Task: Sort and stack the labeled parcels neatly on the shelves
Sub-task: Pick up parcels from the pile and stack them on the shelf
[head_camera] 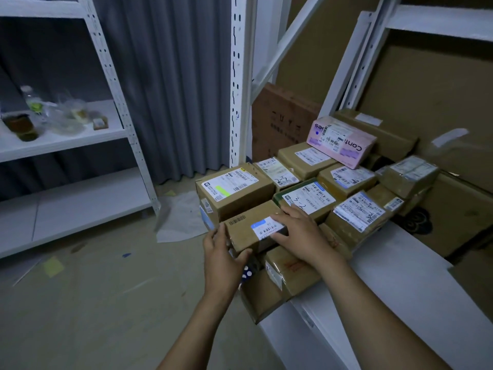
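Observation:
Several labeled cardboard parcels crowd the white shelf (394,265) on the right. At the near end of the pile, a small brown parcel (248,231) with a blue-and-white label lies on top. My left hand (222,256) grips its near left corner, thumb curled along the front face. My right hand (298,233) lies on its right end, fingers over the label. Behind it stand a bigger box (232,193) with a green mark, a parcel (306,198) with "3-2" handwritten on it, and a pink box (344,141) on top at the back.
A second white rack (72,140) at the left holds bottles and jars on its middle shelf. A grey curtain hangs behind it. Crumpled paper (181,217) and a yellow note (53,266) lie on the floor. Large flat cartons lean behind the parcels at the right.

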